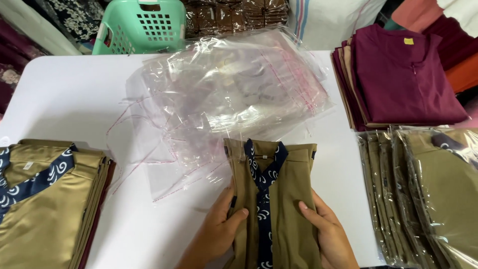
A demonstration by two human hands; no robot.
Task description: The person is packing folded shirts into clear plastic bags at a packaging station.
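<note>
Fingers (238, 215) of two hands, one garment (273, 199)

A folded khaki-gold garment (279, 199) with a navy neckline trim printed in white swirls lies flat at six o'clock on the white tabletop (74, 94), collar toward twelve, lengthwise, held at both side edges.
</note>
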